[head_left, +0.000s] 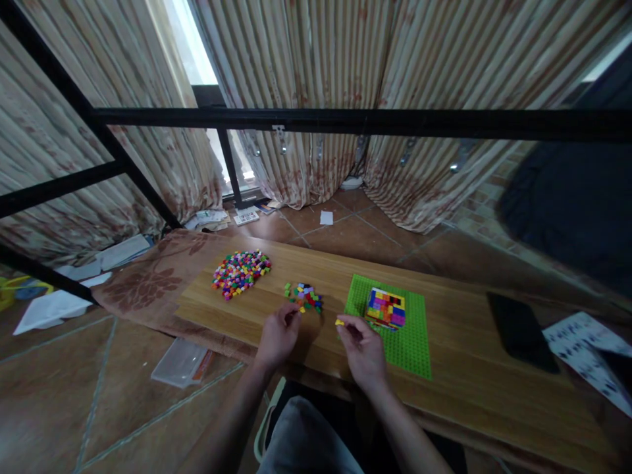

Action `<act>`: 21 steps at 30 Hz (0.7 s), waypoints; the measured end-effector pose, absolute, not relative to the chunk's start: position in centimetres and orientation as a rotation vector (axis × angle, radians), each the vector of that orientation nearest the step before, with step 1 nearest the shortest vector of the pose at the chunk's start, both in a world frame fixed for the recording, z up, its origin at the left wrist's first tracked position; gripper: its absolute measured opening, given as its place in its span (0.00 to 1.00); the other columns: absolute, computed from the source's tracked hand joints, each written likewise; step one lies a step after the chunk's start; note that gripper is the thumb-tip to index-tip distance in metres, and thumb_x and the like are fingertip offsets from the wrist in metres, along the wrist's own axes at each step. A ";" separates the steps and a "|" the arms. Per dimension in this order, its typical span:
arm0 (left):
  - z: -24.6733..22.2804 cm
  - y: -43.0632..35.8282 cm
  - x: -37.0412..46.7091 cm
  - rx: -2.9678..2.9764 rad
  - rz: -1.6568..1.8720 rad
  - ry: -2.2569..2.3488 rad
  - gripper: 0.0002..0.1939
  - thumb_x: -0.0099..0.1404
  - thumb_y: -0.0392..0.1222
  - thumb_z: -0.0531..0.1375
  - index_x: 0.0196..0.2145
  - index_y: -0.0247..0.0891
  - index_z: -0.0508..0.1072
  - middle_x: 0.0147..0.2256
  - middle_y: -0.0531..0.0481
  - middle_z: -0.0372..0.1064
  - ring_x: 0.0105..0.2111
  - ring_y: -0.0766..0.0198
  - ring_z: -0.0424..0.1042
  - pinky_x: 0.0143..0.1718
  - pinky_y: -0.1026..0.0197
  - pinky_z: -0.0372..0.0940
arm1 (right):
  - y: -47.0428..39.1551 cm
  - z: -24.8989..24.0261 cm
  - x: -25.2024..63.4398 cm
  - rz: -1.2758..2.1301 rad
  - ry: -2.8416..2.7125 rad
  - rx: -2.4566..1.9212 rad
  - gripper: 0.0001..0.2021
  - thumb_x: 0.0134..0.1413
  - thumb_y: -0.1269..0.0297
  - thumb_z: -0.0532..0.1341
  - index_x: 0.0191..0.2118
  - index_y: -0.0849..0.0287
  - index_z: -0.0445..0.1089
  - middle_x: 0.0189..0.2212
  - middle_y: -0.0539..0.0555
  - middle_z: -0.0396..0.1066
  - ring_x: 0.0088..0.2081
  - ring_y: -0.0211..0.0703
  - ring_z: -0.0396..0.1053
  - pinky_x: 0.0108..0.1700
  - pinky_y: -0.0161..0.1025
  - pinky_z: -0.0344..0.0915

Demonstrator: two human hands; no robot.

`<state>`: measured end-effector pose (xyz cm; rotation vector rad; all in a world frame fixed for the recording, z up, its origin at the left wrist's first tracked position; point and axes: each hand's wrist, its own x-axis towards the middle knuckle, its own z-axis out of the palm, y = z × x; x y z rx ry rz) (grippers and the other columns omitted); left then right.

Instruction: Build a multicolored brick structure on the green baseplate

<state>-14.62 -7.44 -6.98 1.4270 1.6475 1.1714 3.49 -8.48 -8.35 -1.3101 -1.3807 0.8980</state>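
The left forearm (234,411) and the right forearm (407,424) are left bare as far as they are shown, both being cut off by the lower edge of the view, and each is tapered towards the wrist, beyond which the bare left hand (279,336) and the bare right hand (365,352) are seen. Between the forearms, a plain grey garment (306,438) with a rounded outline is shown, bordered by black material (338,408) that may be trousers, though the shadow is too deep for certainty.
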 end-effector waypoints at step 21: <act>-4.7 -8.6 -2.5 1.238 1.115 1.189 0.07 0.58 0.43 0.62 0.33 0.39 0.77 0.31 0.49 0.75 0.33 0.61 0.72 0.36 0.62 0.66 | -11.3 -6.7 8.6 0.451 -1.402 -1.451 0.08 0.58 0.62 0.57 0.38 0.56 0.73 0.34 0.53 0.74 0.36 0.41 0.71 0.40 0.38 0.67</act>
